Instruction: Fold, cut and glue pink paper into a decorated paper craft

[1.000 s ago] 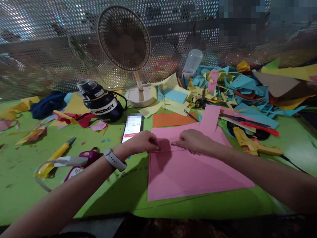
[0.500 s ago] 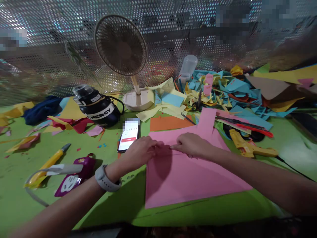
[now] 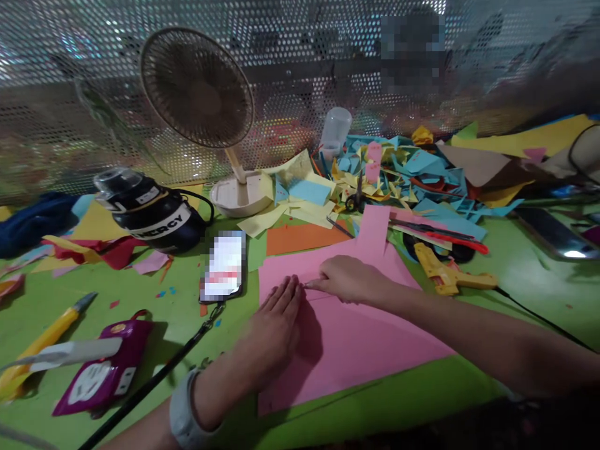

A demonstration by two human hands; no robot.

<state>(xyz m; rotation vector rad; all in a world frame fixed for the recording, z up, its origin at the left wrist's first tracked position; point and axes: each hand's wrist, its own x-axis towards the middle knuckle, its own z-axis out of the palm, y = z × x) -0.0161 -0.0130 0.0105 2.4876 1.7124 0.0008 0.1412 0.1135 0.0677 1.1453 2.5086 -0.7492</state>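
A large sheet of pink paper [image 3: 365, 350] lies on the green table, with a crease or edge running across its upper part. My left hand [image 3: 276, 325] rests flat on the sheet's left side, fingers stretched out side by side. From the right, my right hand [image 3: 349, 279] presses on the paper with its index finger extended towards my left fingertips. Its other fingers are curled under and partly hidden; I see nothing held in it. A narrow pink strip [image 3: 374, 226] sticks up beyond the sheet's far edge.
Left of the sheet are a phone [image 3: 224, 265] with a black strap, a purple pouch [image 3: 105, 359], a yellow cutter [image 3: 49, 340] and a black bottle [image 3: 159, 215]. Behind stand a fan [image 3: 199, 87] and paper scraps [image 3: 412, 165]. A yellow glue gun [image 3: 445, 269] lies right.
My left hand has come nearer and flattened onto the paper. My right index finger has moved slightly left along the crease. The view has shifted, and a black strap now shows by the phone.
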